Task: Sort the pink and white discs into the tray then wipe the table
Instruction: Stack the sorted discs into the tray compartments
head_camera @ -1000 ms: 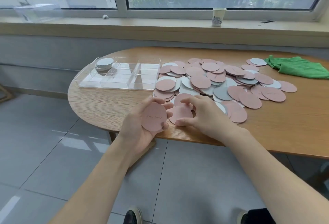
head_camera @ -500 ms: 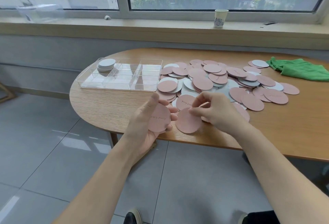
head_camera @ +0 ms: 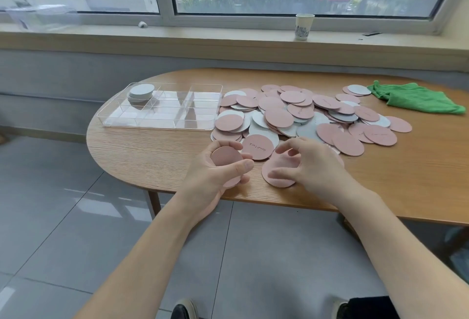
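Half a second ago the right hand [head_camera: 313,166] held a pink disc [head_camera: 278,174] lifted beside the left; now that disc lies near the table [head_camera: 152,151] edge under curled fingertips, apparently being picked up or slid, though contact is hard to read. The left hand [head_camera: 215,174] still grips a small pink stack [head_camera: 225,160], faces tilted toward the camera. Round discs have no long axis. Only whites sit in the tray [head_camera: 162,126], so sorting has barely begun.

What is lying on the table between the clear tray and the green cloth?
In the head view, the heap of pink and white discs fills the stretch between the clear tray and the green cloth.
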